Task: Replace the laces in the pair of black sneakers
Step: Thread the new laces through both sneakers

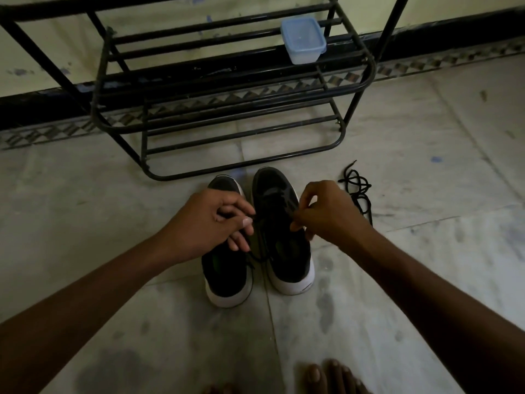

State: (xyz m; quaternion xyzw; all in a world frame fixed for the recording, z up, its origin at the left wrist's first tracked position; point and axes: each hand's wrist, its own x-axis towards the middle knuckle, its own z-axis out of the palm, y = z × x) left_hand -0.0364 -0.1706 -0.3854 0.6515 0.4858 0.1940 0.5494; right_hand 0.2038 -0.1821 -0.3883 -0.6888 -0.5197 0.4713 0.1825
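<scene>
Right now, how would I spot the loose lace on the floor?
Find the black metal shoe rack by the wall. Two black sneakers stand before it. The loose lace lies tangled on bare tile right of them, threaded through no shoe.

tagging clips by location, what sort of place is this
Likely a home entryway or hallway: a metal shoe rack stands against the wall, a pair of sneakers sits on the tiled floor.
</scene>
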